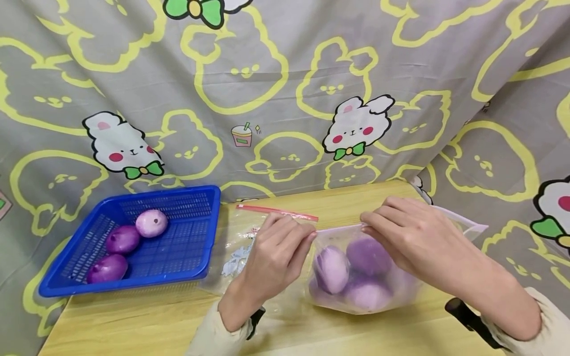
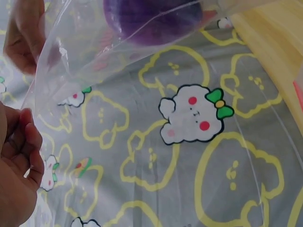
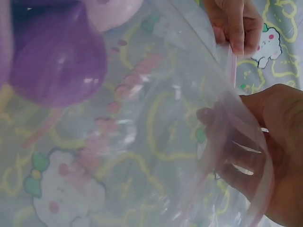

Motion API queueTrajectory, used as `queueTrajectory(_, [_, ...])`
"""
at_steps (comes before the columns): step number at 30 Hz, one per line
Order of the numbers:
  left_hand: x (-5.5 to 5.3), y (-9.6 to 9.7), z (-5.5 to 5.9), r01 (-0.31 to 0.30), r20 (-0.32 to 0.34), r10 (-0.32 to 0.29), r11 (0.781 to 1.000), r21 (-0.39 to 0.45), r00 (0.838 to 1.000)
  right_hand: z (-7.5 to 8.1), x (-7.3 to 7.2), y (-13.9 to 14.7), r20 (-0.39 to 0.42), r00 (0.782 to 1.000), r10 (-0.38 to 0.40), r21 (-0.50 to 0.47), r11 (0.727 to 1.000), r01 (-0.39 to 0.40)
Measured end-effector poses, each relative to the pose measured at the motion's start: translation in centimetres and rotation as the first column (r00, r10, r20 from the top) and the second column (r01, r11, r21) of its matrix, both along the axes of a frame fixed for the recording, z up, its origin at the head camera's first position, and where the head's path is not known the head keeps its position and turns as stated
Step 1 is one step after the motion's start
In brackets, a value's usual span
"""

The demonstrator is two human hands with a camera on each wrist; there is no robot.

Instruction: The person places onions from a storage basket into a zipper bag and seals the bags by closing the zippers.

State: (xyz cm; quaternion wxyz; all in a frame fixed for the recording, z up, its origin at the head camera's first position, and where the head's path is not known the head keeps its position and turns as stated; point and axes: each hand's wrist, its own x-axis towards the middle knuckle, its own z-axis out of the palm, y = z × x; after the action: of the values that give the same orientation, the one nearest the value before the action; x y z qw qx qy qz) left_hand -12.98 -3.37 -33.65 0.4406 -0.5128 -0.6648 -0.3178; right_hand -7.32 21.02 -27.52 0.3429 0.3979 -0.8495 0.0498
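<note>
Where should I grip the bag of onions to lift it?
Probably by its pinkish top edge, from above, one hand each side: the onions bulge the soft bag low down, while the edge is thin and stands above them. Your left hand and right hand hold it there.

The clear bag (image 2: 90, 28) shows a purple bulb (image 2: 151, 19) inside. At the bag's left edge are both hands: the right (image 2: 26, 35) above, the left (image 2: 21, 165) below, its fingers curled. Beneath the bag spreads grey cloth (image 2: 147, 184) with yellow outlines and a green-bowed rabbit (image 2: 191, 116); to its right, the wooden desk (image 2: 272, 52) and a red strip (image 2: 298, 94).
</note>
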Motion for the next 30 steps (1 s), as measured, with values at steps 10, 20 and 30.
queueTrajectory(10, [-0.3, -0.6, 0.0, -0.014, 0.028, 0.014, 1.0, -0.007, 1.0, 0.2, -0.2, 0.8, -0.045, 0.999, 0.002, -0.012, 1.0, -0.003])
queueTrajectory(20, [-0.4, -0.9, 0.0, -0.014, 0.038, 0.015, 1.0, -0.015, 0.999, 0.4, 0.1, 1.0, -0.045, 0.999, -0.012, -0.02, 1.0, 0.011])
queueTrajectory(30, [-0.6, -1.6, 0.1, -0.012, 0.036, 0.012, 1.0, -0.004, 0.999, 0.2, -0.2, 1.6, -0.034, 0.999, -0.028, -0.029, 0.999, 0.027])
